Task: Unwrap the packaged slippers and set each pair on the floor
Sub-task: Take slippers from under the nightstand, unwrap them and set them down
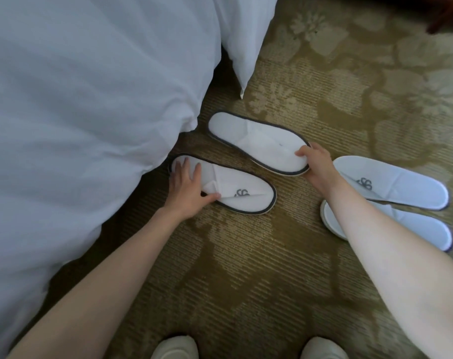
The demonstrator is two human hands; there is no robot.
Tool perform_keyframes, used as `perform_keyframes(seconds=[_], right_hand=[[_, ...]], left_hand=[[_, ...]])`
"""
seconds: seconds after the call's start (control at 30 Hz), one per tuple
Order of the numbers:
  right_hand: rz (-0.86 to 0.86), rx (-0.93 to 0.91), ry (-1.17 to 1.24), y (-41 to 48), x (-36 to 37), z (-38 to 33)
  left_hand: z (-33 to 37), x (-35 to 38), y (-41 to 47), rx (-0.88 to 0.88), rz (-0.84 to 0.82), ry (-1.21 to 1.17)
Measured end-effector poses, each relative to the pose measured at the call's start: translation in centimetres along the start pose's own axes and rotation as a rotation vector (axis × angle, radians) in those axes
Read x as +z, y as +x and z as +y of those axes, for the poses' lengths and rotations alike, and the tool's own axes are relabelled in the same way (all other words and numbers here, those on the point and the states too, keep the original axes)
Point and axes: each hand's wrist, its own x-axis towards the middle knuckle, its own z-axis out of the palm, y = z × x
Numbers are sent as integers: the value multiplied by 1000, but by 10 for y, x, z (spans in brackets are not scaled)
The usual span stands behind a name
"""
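Now left hand flat on near slipper, right hand clamped on far slipper.

Two slippers on carpet beside bedding: near slipper under left hand, far slipper gripped by right hand. Second pair lies right, behind the right forearm.

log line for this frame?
left hand: on near slipper | right hand: grips far slipper | second pair: on carpet
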Motion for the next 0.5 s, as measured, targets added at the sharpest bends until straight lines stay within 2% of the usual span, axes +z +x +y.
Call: perform_keyframes(seconds=[0.07,0.13,0.4,0.5], right_hand=[[-14,24,-115,3,16,0],[-34,41,-188,7,30,4],[81,-44,-235,25,53,19],[135,-129,-366,27,57,25]], left_hand=[[-2,10,-2,-40,-103,-16],[0,18,-3,-44,-130,-18],[4,32,5,-41,-63,4],[4,32,10,-32,-54,16]])
